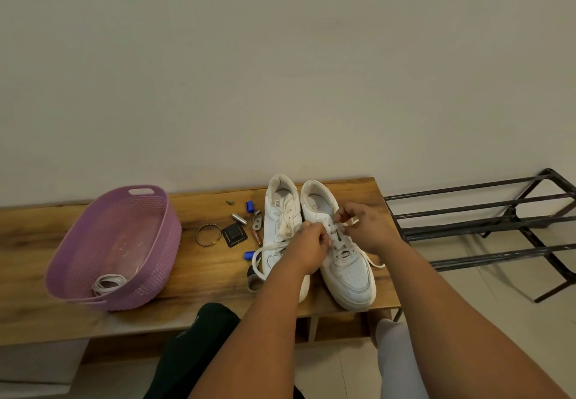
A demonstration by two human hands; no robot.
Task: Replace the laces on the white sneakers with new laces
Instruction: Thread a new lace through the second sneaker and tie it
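Note:
Two white sneakers stand side by side on a wooden bench (193, 274), toes toward me. The left sneaker (280, 227) has loose cream laces trailing over its side. Over the right sneaker (346, 261), my left hand (308, 249) pinches its lace (335, 230) at the eyelets. My right hand (364, 227) pinches the other part of that lace near the top eyelets. One lace end (375, 264) hangs off the right side of the shoe. A coiled white lace (109, 283) lies inside the purple basket (149, 261) at the left.
Small items lie left of the shoes: a bracelet (208, 234), a black square piece (234, 235), blue caps (249, 206), batteries (239, 218). A black metal shoe rack (486, 227) stands to the right. The wall is close behind the bench.

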